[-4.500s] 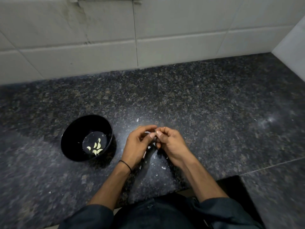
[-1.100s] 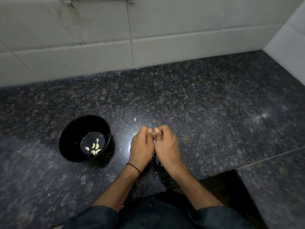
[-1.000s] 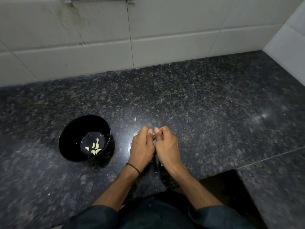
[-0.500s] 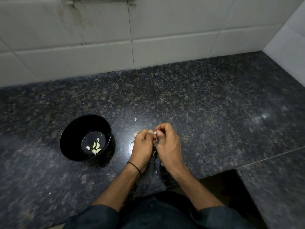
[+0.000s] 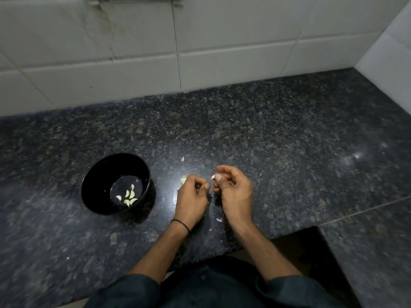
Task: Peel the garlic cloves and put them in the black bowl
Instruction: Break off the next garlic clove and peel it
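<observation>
The black bowl (image 5: 93,181) stands on the dark granite counter (image 5: 278,141), left of my hands, with several peeled garlic cloves (image 5: 127,196) in its bottom. My right hand (image 5: 235,192) pinches a small pale garlic clove (image 5: 213,177) between thumb and forefinger just above the counter. A small gap separates it from my left hand (image 5: 191,196), whose fingers are curled with the thumb against them; what they hold, if anything, is hidden. A pale garlic piece (image 5: 182,180) lies on the counter just beyond the left knuckles.
Small white flakes of garlic skin (image 5: 219,220) lie scattered on the counter around my hands, one (image 5: 182,159) farther back. A white tiled wall (image 5: 200,52) closes the back and the right side. The counter's front edge has a cut-out at the lower right (image 5: 295,238).
My hands were pressed together on the clove; they have now drawn apart. The clove stays in my right hand and my left hand has slid slightly left. The bowl has not moved.
</observation>
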